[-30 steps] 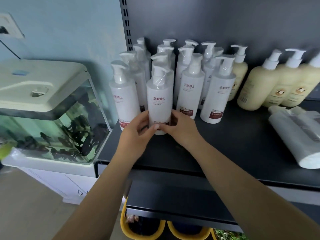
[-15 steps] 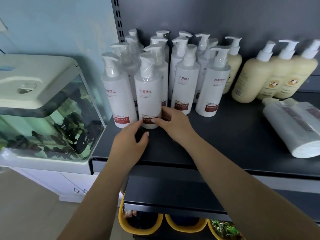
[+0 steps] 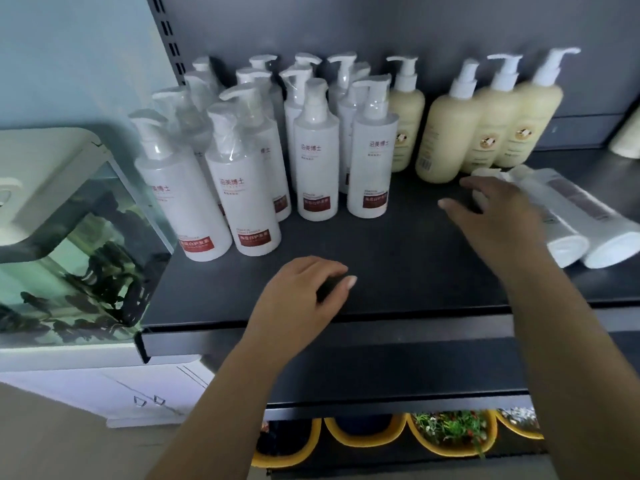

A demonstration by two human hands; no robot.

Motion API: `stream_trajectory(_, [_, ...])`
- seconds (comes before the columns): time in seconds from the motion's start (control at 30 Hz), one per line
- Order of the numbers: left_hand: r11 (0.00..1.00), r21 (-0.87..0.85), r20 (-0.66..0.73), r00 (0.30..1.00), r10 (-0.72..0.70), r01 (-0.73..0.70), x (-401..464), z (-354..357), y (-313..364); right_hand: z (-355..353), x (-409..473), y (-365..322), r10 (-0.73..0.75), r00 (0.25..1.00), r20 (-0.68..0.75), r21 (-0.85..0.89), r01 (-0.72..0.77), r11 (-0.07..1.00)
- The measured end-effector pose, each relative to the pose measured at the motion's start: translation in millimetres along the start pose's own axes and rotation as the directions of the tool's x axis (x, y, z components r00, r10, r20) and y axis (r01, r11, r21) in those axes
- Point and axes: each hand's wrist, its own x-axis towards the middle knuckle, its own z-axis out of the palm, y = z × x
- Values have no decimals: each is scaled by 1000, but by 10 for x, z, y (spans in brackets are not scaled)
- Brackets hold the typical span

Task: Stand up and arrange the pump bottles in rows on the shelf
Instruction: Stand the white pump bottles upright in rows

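Several white pump bottles with red labels (image 3: 242,188) stand upright in rows on the left part of the black shelf (image 3: 381,258). Beside them stand cream pump bottles (image 3: 446,133) along the back. Two white bottles (image 3: 568,213) lie on their sides at the right. My right hand (image 3: 498,216) hovers over the pump ends of the lying bottles, fingers spread, holding nothing. My left hand (image 3: 304,296) rests near the shelf's front edge, fingers loosely curled and empty.
A fish tank (image 3: 69,237) with a white lid stands left of the shelf on a white cabinet (image 3: 138,389). A lower black shelf (image 3: 398,375) juts out below, with yellow baskets (image 3: 450,434) underneath. The grey back panel rises behind the bottles.
Both hands have let go of the front white bottle, which now stands in the front row. My right hand has swung right toward the lying bottles; my left has drawn back toward the shelf edge.
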Motion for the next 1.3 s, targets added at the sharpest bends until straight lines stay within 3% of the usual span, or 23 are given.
stream_trajectory(0.2, [990, 110, 140, 988, 71, -87, 82, 245, 116, -291, 278, 429, 192, 978, 86, -352, -151, 924])
stream_trajectory(0.33, [989, 143, 94, 995, 26, -39, 88, 284, 98, -340, 363, 423, 168, 973, 161, -485, -70, 872])
stream_trajectory(0.47, [989, 149, 37, 999, -26, 21, 94, 288, 82, -169, 425, 534, 266, 956, 126, -636, -129, 761])
stream_trajectory(0.53, [989, 139, 25, 998, -61, 57, 99, 285, 71, -254, 446, 661, 224, 969, 104, -481, -148, 864])
stream_trajectory(0.63, [995, 79, -3, 998, -67, 67, 109, 252, 75, -446, 289, 762, 251, 953, 167, -29, -250, 968])
stream_trajectory(0.67, [996, 40, -13, 997, -80, 80, 117, 223, 95, -453, 182, 764, 294, 930, 222, 195, -338, 921])
stream_trajectory(0.73, [986, -91, -12, 990, -141, 139, 136, 158, 158, -400, -69, 706, 247, 909, 335, 616, -410, 673])
stream_trajectory(0.8, [935, -271, 25, 972, -232, 230, 153, 102, 265, -301, -285, 604, 98, 918, 385, 813, -387, 435])
stream_trajectory(0.9, [850, -440, 131, 957, -258, 289, 139, 90, 426, -119, -468, 415, -89, 910, 404, 885, -364, 290])
stream_trajectory(1.03, [799, -541, 231, 960, -159, 263, 74, 117, 573, 178, -558, 215, -254, 852, 458, 884, -407, 229])
stream_trajectory(1.17, [788, -561, 196, 965, -172, 254, 40, -13, 463, 287, -531, 40, -359, 803, 476, 875, -391, 285])
stream_trajectory(1.3, [862, -463, 151, 977, -153, 207, 81, -115, 273, 387, -458, -147, -368, 825, 430, 857, -244, 455])
